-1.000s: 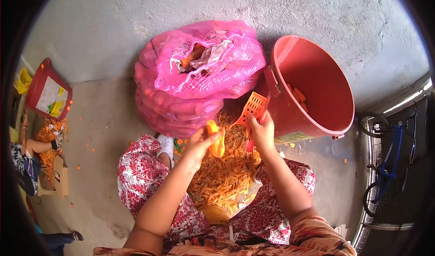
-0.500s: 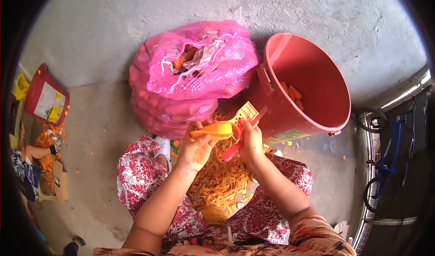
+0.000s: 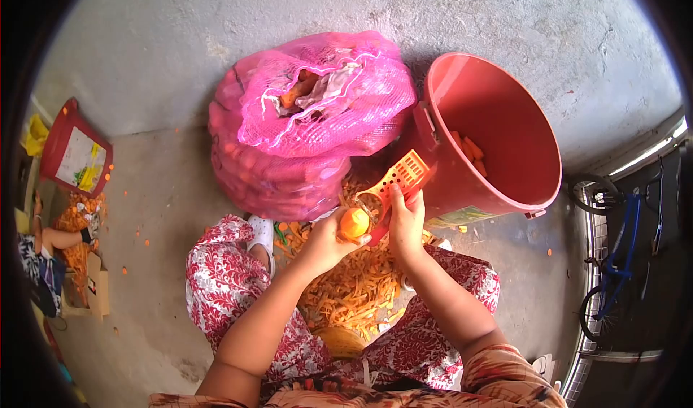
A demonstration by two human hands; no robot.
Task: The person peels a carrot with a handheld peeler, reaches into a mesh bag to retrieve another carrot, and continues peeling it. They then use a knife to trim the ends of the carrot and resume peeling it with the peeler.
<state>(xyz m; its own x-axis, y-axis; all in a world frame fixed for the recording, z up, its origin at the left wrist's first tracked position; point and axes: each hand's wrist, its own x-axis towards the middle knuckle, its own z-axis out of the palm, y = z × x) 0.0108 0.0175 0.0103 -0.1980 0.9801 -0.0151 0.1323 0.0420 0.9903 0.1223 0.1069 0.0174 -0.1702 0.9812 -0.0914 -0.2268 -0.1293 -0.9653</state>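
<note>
A peeled carrot [image 3: 354, 223] sits in my left hand [image 3: 330, 240], its rounded end pointing up toward me. My right hand [image 3: 406, 227] is closed around an orange plastic peeler [image 3: 408, 170] with a perforated end, held close beside the carrot. A red, knife-like tool [image 3: 380, 231] is gripped along with the peeler; most of it is hidden by my fingers. Below both hands lies a heap of carrot peelings [image 3: 346, 292] on the floor between my legs.
A pink mesh sack [image 3: 289, 184] of carrots stands against the wall [image 3: 216, 18]. Beside it a tilted red bucket [image 3: 498, 177] holds several peeled carrots [image 3: 473, 152]. A blue bicycle [image 3: 624, 249] is at the right. Another person's leg [image 3: 61, 238] and a second red bucket [image 3: 56, 144] are at far left.
The carrot has turned from lying sideways to end-up, and my left hand has moved right and slightly down. The peeler and red tool have shifted a little right and changed angle.
</note>
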